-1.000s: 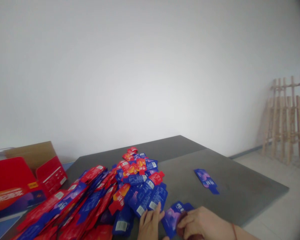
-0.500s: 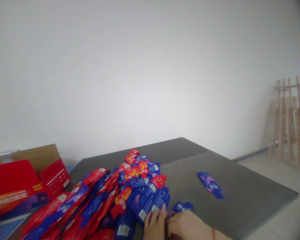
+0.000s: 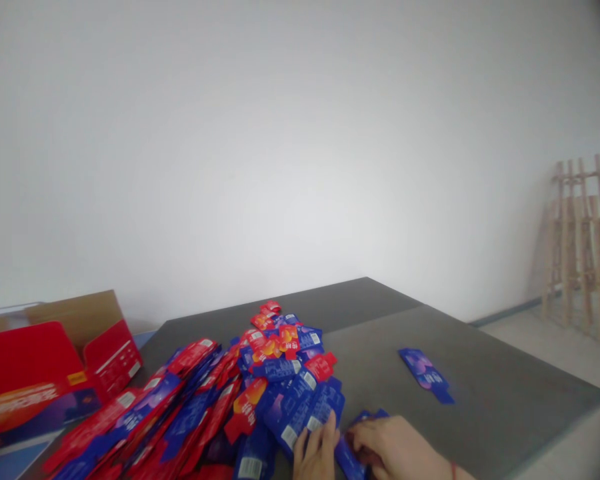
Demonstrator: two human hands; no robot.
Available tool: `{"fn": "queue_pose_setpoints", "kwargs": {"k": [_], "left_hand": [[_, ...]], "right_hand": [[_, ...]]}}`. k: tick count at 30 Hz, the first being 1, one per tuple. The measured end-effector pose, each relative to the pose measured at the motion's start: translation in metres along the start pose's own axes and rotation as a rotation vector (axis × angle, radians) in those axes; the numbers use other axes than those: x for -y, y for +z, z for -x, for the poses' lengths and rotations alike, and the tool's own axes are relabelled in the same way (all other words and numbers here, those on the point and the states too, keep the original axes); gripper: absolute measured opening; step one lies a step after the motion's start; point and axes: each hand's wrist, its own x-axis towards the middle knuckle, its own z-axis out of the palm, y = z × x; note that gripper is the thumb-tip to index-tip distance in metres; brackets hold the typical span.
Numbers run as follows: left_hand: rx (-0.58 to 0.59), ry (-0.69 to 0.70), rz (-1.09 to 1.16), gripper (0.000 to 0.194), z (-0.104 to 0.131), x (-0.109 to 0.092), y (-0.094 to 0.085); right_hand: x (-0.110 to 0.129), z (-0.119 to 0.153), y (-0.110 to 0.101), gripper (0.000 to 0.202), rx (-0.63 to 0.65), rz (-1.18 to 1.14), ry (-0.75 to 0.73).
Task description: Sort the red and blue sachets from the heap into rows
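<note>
Red display box (image 3: pixel 27 360) stood at the bench's (image 3: pixel 505 400) left edge, beside heaped flat cartons (image 3: pixel 195 407). Left hand (image 3: pixel 316 457) lay nearly flat, fingers slightly parted, touching the heap's right side, gripping nothing visible. Just right, a blue carton (image 3: pixel 349 460) lay between the hands, under the right hand's (image 3: pixel 400 445) curled fingers; closure could not be confirmed. Step in hand was judged to be carton handling; any further move called for a sure edge grip. A lone carton (image 3: pixel 425 373) lay toward the bench's right corner.

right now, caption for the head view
Left hand on the heaped red and blue packets, right hand at a blue one, open box at left.
</note>
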Motion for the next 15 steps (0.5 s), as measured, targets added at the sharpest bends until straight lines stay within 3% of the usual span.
{"fn": "queue_pose_setpoints", "kwargs": {"k": [3, 6, 9, 15], "left_hand": [[-0.006, -0.011, -0.014, 0.077, 0.001, -0.001, -0.002], [-0.023, 0.042, 0.004, 0.075, 0.003, 0.001, -0.002], [-0.035, 0.067, 0.043, 0.081, 0.003, 0.005, 0.0], [-0.071, 0.062, 0.066, 0.081, 0.0, 0.01, 0.009]], "right_hand": [[0.012, -0.01, 0.004, 0.027, 0.084, -0.012, -0.031], [0.007, -0.007, 0.003, 0.027, -0.018, -0.015, 0.017], [-0.01, 0.006, -0.002, 0.028, -0.144, 0.003, 0.156], [-0.029, 0.032, -0.003, 0.03, -0.195, 0.048, 0.349]]}}
